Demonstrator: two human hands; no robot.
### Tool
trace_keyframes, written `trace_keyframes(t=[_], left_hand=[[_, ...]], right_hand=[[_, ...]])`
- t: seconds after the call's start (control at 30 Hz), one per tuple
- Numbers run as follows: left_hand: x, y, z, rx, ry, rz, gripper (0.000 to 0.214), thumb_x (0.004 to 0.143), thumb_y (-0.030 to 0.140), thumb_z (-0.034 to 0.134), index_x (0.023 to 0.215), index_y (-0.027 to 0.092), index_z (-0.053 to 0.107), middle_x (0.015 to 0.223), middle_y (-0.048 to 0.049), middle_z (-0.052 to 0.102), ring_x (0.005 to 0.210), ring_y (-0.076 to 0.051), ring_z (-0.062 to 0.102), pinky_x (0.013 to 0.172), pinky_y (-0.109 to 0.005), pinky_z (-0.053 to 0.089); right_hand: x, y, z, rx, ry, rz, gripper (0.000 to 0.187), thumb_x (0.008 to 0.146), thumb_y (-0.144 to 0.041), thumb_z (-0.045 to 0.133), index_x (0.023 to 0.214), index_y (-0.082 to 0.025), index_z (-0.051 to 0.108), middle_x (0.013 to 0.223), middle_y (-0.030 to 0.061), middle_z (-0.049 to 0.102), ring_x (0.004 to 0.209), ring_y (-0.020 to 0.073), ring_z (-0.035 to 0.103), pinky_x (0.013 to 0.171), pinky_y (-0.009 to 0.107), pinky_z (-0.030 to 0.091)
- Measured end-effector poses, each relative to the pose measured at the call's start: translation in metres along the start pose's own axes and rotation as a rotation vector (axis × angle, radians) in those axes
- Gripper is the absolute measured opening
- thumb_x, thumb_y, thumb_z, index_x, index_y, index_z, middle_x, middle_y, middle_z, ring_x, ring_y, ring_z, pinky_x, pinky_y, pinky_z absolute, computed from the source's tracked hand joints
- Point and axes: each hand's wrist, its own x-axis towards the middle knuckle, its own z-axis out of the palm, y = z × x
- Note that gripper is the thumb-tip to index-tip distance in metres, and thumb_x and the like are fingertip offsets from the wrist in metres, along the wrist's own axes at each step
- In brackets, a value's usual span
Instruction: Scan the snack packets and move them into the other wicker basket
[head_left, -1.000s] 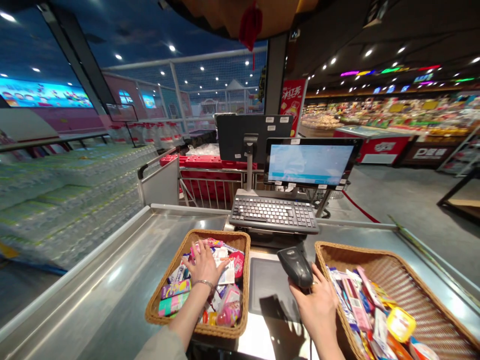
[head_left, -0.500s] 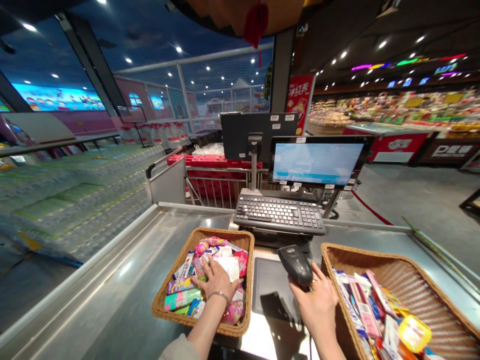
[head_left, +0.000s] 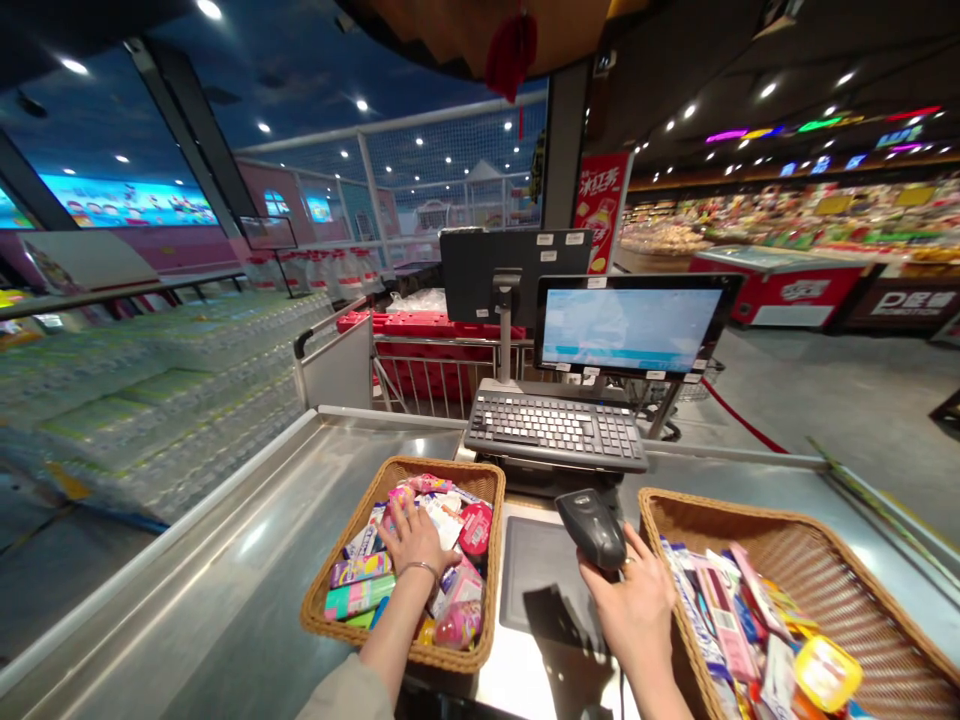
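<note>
1. left hand (head_left: 412, 540): palm down on the packets (head_left: 360, 597) in the left wicker basket (head_left: 439, 466). the fingers are spread, and i see none curled round a piece. a thin bracelet (head_left: 420, 568) sits at the wrist.
2. right hand (head_left: 637, 605): fingers wrapped tight round the handle of the barcode scanner (head_left: 592, 528). its black head is raised over the dark pad (head_left: 536, 570), between the two baskets at the counter's near edge.
3. packets: small, flat, glossy film and card in pink, green and purple. they lie heaped loose and overlapping, and i judge them slippery.
4. handling note, my judgement: take one top packet by its edge rather than dig, so the heap stays inside the low rim. keep the scanner steady.
5. left wicker basket: woven cane, rectangular with rounded corners, on the stainless steel counter (head_left: 247, 560) near its near edge, left of the pad.
6. right wicker basket (head_left: 840, 590): same weave, toward the near right corner. its wrapped goods (head_left: 735, 620) are heaped at the left wall, and the right side is bare.
7. keyboard (head_left: 555, 432) and touchscreen (head_left: 630, 325): hard plastic, at the far edge behind the pad.
</note>
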Motion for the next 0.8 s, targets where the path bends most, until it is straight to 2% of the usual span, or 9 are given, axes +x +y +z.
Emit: trace_keyframes(t=[0.17, 0.27, 0.37, 0.53, 0.63, 0.8], left_hand=[[0.001, -0.007, 0.001, -0.010, -0.004, -0.054, 0.111, 0.053, 0.066, 0.073, 0.143, 0.009, 0.042, 0.162, -0.0211, 0.004, 0.147, -0.041, -0.015, 0.111, -0.069, 0.004], [0.001, -0.011, -0.003, -0.026, 0.001, -0.010, 0.105, 0.054, 0.063, 0.074, 0.141, 0.012, 0.045, 0.162, -0.0190, 0.008, 0.147, -0.041, -0.013, 0.111, -0.069, 0.004], [0.001, -0.011, -0.013, -0.040, 0.057, 0.067, 0.102, 0.056, 0.058, 0.075, 0.143, 0.014, 0.043, 0.162, -0.0182, 0.010, 0.147, -0.042, -0.012, 0.111, -0.070, 0.000], [0.001, -0.004, -0.038, -0.051, 0.177, 0.262, 0.099, 0.061, 0.054, 0.075, 0.146, 0.019, 0.039, 0.163, -0.0142, 0.007, 0.147, -0.042, -0.015, 0.110, -0.072, -0.006], [-0.001, 0.003, -0.057, -0.046, 0.245, 0.406, 0.094, 0.061, 0.042, 0.078, 0.145, 0.026, 0.039, 0.164, -0.0104, 0.008, 0.147, -0.041, -0.011, 0.111, -0.072, -0.007], [-0.006, 0.018, -0.086, -0.073, 0.360, 0.627, 0.087, 0.066, 0.039, 0.075, 0.144, 0.028, 0.040, 0.163, -0.0078, 0.012, 0.148, -0.042, -0.003, 0.111, -0.074, -0.005]], right_hand=[[0.000, 0.000, -0.001, 0.006, -0.014, 0.002, 0.041, 0.071, -0.052, 0.057, 0.087, -0.018, 0.075, 0.121, 0.0162, 0.065, 0.124, 0.0342, 0.050, 0.108, 0.052, 0.027], [0.000, 0.001, -0.003, 0.004, -0.019, 0.016, 0.041, 0.070, -0.052, 0.058, 0.087, -0.019, 0.075, 0.122, 0.0163, 0.065, 0.124, 0.0344, 0.050, 0.107, 0.052, 0.029], [-0.001, 0.004, -0.004, -0.001, -0.020, 0.010, 0.039, 0.070, -0.051, 0.059, 0.087, -0.019, 0.075, 0.121, 0.0155, 0.065, 0.124, 0.0342, 0.049, 0.107, 0.052, 0.029], [-0.002, 0.007, -0.005, -0.019, -0.007, -0.025, 0.038, 0.071, -0.049, 0.059, 0.090, -0.019, 0.074, 0.121, 0.0148, 0.066, 0.126, 0.0331, 0.049, 0.108, 0.052, 0.029], [-0.002, 0.009, -0.007, -0.047, 0.019, -0.085, 0.036, 0.072, -0.043, 0.058, 0.095, -0.019, 0.072, 0.118, 0.0129, 0.067, 0.127, 0.0329, 0.047, 0.108, 0.053, 0.027], [-0.004, 0.013, -0.013, -0.065, 0.066, -0.178, 0.034, 0.074, -0.033, 0.056, 0.104, -0.022, 0.069, 0.118, 0.0081, 0.069, 0.128, 0.0324, 0.047, 0.109, 0.055, 0.022]])
